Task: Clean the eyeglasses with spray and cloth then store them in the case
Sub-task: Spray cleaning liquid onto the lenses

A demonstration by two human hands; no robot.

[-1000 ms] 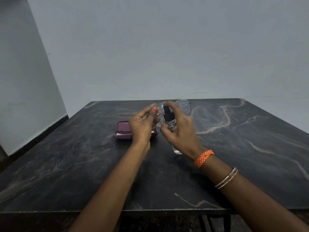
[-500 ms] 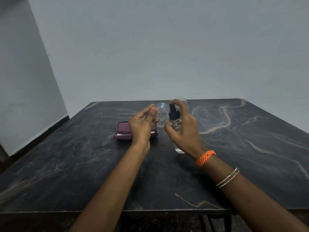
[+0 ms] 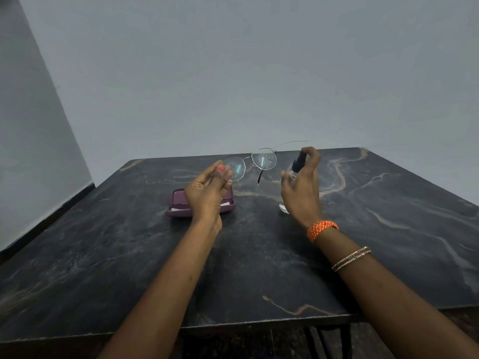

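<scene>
The glasses (image 3: 252, 163) hang above the table (image 3: 259, 255), droplets on one lens — the left hand (image 3: 207, 191) pinches the other lens's rim. The right hand (image 3: 302, 186) grips the spray (image 3: 295, 168), apart from them. The open case (image 3: 178, 206) lies below the left hand.

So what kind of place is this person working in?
Probably a plain room at home, though that is a guess: a dark marbled stone table against bare grey walls, bearing only a purple glasses case. No shop or lab fittings show.
</scene>
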